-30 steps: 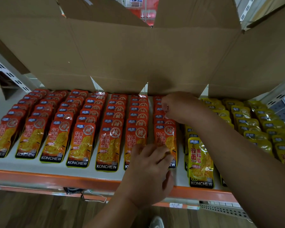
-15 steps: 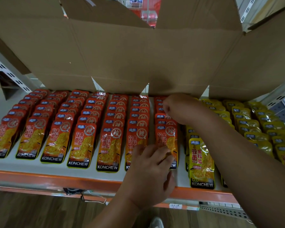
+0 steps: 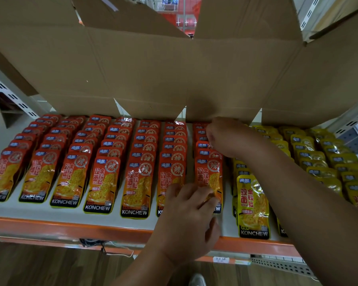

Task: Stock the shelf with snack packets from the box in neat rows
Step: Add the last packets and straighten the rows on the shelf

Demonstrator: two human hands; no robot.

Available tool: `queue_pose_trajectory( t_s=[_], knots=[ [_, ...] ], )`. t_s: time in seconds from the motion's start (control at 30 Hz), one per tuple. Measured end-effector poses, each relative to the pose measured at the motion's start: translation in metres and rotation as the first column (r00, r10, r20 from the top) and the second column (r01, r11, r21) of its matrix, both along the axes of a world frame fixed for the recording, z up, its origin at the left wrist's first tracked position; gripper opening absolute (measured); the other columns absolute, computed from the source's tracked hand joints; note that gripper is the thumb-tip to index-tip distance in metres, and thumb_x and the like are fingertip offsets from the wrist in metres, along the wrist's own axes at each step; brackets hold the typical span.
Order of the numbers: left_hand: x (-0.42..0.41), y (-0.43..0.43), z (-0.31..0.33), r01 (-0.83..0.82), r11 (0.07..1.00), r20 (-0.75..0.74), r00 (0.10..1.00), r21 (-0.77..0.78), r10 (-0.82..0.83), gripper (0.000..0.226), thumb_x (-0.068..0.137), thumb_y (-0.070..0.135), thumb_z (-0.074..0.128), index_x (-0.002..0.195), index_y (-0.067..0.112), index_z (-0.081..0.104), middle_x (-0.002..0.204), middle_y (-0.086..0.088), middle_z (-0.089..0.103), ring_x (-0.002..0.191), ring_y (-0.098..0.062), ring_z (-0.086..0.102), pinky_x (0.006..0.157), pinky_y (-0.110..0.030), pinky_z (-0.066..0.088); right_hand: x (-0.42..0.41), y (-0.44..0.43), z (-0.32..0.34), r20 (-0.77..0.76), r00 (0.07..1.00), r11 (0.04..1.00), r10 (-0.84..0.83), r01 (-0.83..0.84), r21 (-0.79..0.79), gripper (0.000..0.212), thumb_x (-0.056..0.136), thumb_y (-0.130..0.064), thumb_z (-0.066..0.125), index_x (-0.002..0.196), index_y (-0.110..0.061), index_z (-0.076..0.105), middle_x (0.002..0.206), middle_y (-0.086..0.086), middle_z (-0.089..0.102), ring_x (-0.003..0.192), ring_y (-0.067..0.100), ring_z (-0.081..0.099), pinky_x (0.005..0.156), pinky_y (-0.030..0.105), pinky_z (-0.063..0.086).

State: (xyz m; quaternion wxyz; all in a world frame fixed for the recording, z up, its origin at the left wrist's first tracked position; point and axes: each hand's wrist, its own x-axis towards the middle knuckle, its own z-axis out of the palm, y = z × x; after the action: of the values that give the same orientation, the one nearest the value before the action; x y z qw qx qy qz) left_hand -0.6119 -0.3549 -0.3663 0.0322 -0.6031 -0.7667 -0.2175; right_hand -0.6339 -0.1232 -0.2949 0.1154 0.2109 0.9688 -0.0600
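Head view, and the action is on the rightmost row of red snack packets (image 3: 208, 159), lying overlapped on the white shelf (image 3: 70, 213) beside six tidy red rows, with the yellow packets (image 3: 253, 205) just to the right. The left hand (image 3: 189, 219) lies flat, fingers spread over the front red packet, pressing it rather than gripping it. The right hand (image 3: 221, 137) is curled at the back of that row, under the cardboard box (image 3: 153, 69) flaps — whether it pinches a packet there, I cannot tell. Here is the risk: these foil pouches look slick, so a push from the back could fan the row sideways into the neighbouring red row or the yellow one, or slide the front packet toward the orange shelf edge (image 3: 50, 226) — especially if the left palm lifts early. The right forearm also hangs over the yellow rows and could drag them askew.
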Motion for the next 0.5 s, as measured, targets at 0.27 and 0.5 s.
queue_pose_trajectory(
  t_s=[0.27,0.5],
  knots=[
    [0.0,0.0,0.001,-0.003,1.0,0.003,1.0,0.0,0.003,0.034,0.086,0.041,0.062,0.113,0.023,0.073,0.123,0.007,0.064,0.116,-0.017,0.056,0.098,-0.047,0.044,0.006,-0.003,0.008,-0.066,0.998,0.998,-0.012,0.008,-0.06,0.01,0.098,-0.024,0.063,0.096,-0.021,0.053,0.11,0.001,0.056,0.096,0.018,0.058,0.078,0.029,0.046],
    [0.001,0.0,0.001,-0.005,1.0,-0.006,1.0,0.019,0.005,0.033,0.086,0.04,0.062,0.111,0.021,0.073,0.121,0.006,0.065,0.113,-0.019,0.057,0.095,-0.047,0.044,0.01,-0.003,0.009,-0.015,1.0,0.999,-0.013,0.013,-0.033,0.014,0.097,-0.025,0.06,0.083,-0.023,0.057,0.09,0.0,0.062,0.081,0.016,0.059,0.065,0.026,0.042]
  ],
)
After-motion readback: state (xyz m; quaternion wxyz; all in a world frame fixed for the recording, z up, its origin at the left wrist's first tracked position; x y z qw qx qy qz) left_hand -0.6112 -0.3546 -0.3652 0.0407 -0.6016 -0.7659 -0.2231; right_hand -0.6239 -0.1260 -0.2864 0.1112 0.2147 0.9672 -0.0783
